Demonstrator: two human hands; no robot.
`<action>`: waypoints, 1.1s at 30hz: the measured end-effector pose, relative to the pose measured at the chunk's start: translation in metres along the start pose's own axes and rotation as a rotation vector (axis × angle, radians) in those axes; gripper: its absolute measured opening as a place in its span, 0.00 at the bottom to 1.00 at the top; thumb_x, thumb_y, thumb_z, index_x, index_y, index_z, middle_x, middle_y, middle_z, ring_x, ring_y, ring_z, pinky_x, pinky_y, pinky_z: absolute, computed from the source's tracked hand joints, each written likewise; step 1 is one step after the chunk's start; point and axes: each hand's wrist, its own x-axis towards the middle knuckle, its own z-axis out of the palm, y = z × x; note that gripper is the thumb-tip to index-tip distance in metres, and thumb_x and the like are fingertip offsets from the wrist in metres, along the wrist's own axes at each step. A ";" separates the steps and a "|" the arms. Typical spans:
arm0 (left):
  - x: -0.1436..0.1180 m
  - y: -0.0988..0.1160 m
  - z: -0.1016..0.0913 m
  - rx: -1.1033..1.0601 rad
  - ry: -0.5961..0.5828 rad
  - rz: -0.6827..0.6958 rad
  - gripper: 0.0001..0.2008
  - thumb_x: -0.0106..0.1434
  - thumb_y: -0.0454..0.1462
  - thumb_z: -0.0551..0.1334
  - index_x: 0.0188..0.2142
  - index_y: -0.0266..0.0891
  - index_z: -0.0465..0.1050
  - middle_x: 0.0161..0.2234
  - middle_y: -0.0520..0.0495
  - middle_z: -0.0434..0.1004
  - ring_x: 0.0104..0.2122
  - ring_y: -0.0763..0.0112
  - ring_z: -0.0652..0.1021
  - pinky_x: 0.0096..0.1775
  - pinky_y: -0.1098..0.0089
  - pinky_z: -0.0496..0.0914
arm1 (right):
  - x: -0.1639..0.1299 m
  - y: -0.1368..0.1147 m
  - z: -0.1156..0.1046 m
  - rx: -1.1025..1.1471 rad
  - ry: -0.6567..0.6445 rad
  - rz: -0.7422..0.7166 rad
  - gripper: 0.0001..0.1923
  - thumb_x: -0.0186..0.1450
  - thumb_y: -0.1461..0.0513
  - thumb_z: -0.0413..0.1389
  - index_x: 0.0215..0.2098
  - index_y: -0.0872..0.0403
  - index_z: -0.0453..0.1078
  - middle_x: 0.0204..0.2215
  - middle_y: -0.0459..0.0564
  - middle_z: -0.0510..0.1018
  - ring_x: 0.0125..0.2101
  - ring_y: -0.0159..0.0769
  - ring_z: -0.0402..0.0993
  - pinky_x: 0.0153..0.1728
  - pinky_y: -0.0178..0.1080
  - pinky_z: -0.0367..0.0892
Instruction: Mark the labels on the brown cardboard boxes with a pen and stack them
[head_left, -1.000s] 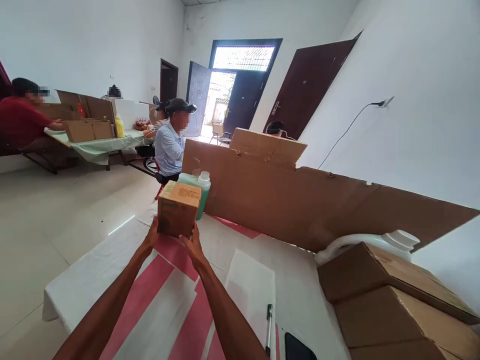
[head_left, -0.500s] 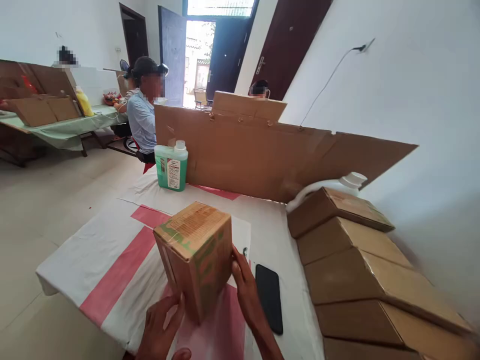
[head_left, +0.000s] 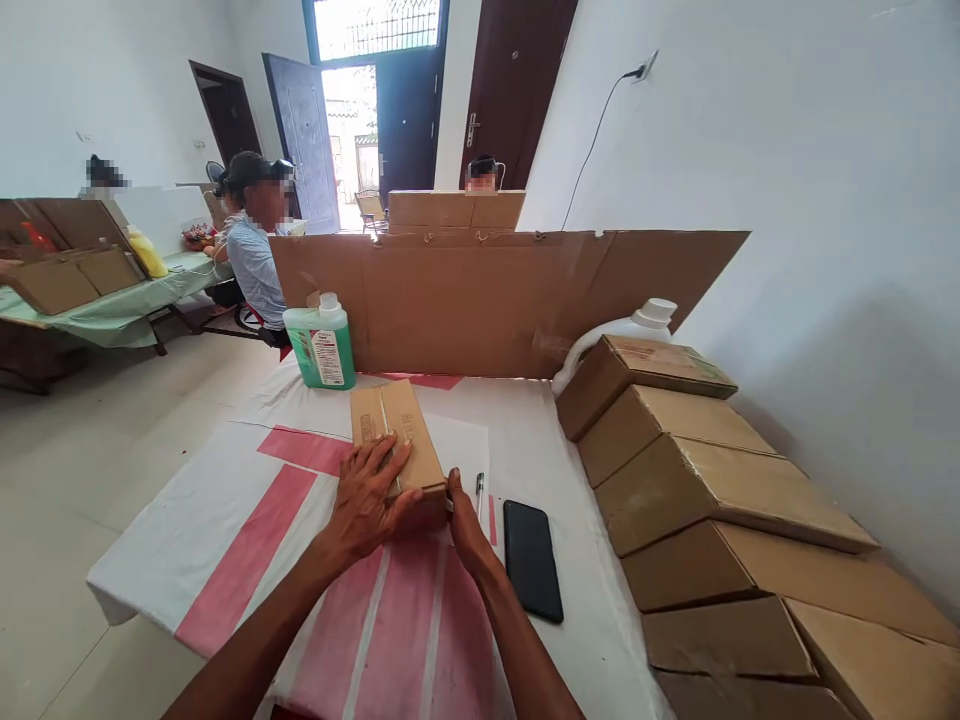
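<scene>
While it lies flat on the table, the small box is the thing both hands meet.
Box: small cardboard box, lying with its taped seam up, on the white and pink cloth near the table's middle.
Left hand: left hand lies palm down on the box's near end, fingers spread flat across the top; it presses and does not clasp.
Right hand: right hand is at the box's near right corner, touching the side; fingers loosely extended, closed on nothing.
Beside the box: pen just right of it, black phone a little farther right, both lying on the cloth.
Behind: green liquid bottle standing upright by the cardboard screen.
Right edge: row of cardboard cartons leaning one on another, a white jug at their far end.
Table: cloth-covered table.
Room: other people sitting at another table at far left.
</scene>
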 end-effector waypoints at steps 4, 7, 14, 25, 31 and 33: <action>0.026 -0.002 -0.006 -0.164 -0.094 -0.039 0.26 0.70 0.50 0.60 0.64 0.47 0.68 0.65 0.41 0.69 0.64 0.50 0.67 0.61 0.46 0.58 | -0.010 0.023 -0.002 0.063 0.082 -0.047 0.46 0.64 0.30 0.42 0.63 0.50 0.71 0.59 0.54 0.77 0.66 0.51 0.64 0.65 0.56 0.60; 0.047 -0.020 -0.013 -0.457 -0.043 -0.183 0.24 0.70 0.52 0.56 0.61 0.48 0.72 0.59 0.43 0.75 0.59 0.52 0.71 0.61 0.47 0.60 | -0.027 0.042 -0.008 -0.004 0.212 -0.124 0.45 0.64 0.31 0.45 0.68 0.48 0.64 0.68 0.51 0.65 0.70 0.48 0.54 0.70 0.54 0.49; 0.118 -0.094 0.017 -0.731 0.188 -0.518 0.39 0.66 0.62 0.54 0.61 0.34 0.69 0.65 0.31 0.66 0.67 0.46 0.63 0.66 0.49 0.55 | -0.062 0.072 -0.006 -0.396 0.232 -0.130 0.49 0.67 0.38 0.51 0.76 0.52 0.40 0.75 0.56 0.45 0.74 0.46 0.38 0.72 0.55 0.39; 0.027 -0.130 0.047 -0.782 0.184 -0.719 0.52 0.55 0.75 0.43 0.48 0.32 0.76 0.51 0.30 0.81 0.52 0.44 0.78 0.53 0.50 0.71 | -0.035 0.091 0.005 -0.587 0.302 -0.208 0.72 0.48 0.58 0.72 0.76 0.52 0.27 0.73 0.63 0.46 0.72 0.60 0.42 0.68 0.58 0.50; -0.046 -0.129 -0.016 -0.615 0.210 -0.757 0.37 0.60 0.68 0.53 0.49 0.41 0.76 0.49 0.41 0.82 0.48 0.49 0.79 0.50 0.56 0.72 | -0.051 0.054 -0.007 -0.492 0.131 -0.161 0.67 0.43 0.53 0.75 0.74 0.50 0.47 0.69 0.60 0.60 0.64 0.59 0.63 0.60 0.52 0.65; -0.062 -0.118 -0.034 -0.575 0.180 -0.775 0.35 0.62 0.65 0.55 0.53 0.43 0.74 0.47 0.43 0.83 0.45 0.52 0.80 0.47 0.59 0.74 | -0.057 0.038 -0.004 -0.424 0.106 -0.148 0.57 0.53 0.46 0.69 0.74 0.47 0.49 0.71 0.56 0.58 0.67 0.55 0.60 0.62 0.50 0.63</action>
